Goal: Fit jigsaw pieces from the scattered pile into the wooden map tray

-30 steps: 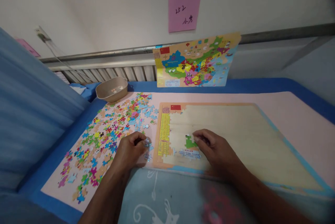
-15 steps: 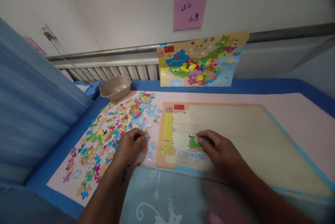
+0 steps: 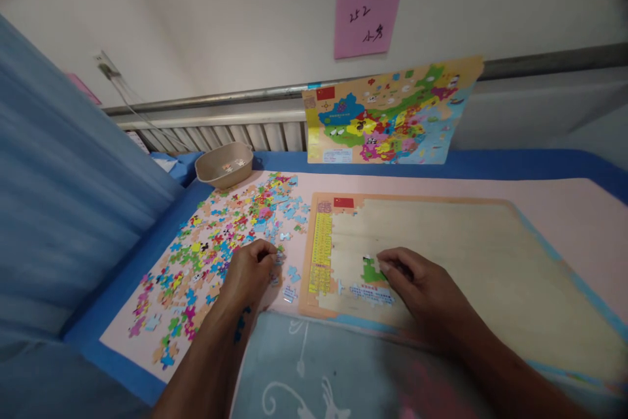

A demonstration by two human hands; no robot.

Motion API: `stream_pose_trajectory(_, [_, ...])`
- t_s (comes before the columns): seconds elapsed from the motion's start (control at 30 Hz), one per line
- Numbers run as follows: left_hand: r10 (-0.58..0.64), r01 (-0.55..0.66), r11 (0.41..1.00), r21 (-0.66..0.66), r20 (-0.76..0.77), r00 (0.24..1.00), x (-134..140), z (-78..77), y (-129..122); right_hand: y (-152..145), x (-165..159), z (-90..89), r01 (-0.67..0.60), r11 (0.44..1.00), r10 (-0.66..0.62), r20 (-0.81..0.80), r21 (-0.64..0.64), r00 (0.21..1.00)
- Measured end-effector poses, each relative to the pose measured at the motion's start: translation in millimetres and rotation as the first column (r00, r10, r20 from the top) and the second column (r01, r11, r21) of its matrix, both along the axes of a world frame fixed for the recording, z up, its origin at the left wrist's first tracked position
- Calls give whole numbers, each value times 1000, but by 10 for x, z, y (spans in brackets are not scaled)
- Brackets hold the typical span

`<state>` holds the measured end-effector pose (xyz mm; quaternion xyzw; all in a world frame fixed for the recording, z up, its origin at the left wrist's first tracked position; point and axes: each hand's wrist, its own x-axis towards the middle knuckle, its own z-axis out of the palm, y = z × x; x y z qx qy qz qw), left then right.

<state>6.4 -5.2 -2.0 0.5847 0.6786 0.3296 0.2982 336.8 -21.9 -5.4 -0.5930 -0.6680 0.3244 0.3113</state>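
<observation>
My left hand [image 3: 252, 268] is closed in a pinch at the right edge of the loose pieces. A small pale puzzle piece [image 3: 279, 255] with lettering shows at its fingertips. Over the puzzle board [image 3: 471, 255], the curled fingers of my right hand [image 3: 419, 282] meet the right side of a green puzzle piece [image 3: 371, 270]. Just below that lies a joined strip of white pieces with blue print [image 3: 373, 294]. The board's left border is assembled, with a yellow text panel [image 3: 321, 252] and a red flag [image 3: 343, 202].
Many loose puzzle pieces [image 3: 196, 259] spread over the pink mat [image 3: 554, 223] on the left. Behind them stands a beige basin [image 3: 223, 174] with a few pieces inside. A map picture [image 3: 387, 121] leans against the wall rail. A blue curtain [image 3: 73, 210] hangs at left.
The whole view has shifted slightly, so everything appears a little further right. Both hands keep nearly the same place relative to the pieces and board.
</observation>
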Motion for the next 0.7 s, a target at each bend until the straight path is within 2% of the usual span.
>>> stream_pose_trajectory(0.2, [-24, 24, 1000, 5, -61, 998, 0, -32, 2, -9, 19, -13, -4, 1000, 4, 12, 14, 1000])
stream_pose_trajectory(0.47, [17, 1, 996, 84, -220, 975, 75, -96, -12, 0, 41, -54, -18, 999, 18, 23, 29, 1000])
stream_pose_trajectory(0.7, [29, 26, 987, 156, -339, 941, 65, 10, -34, -9, 3, 38, -3, 1000, 2, 28, 25, 1000])
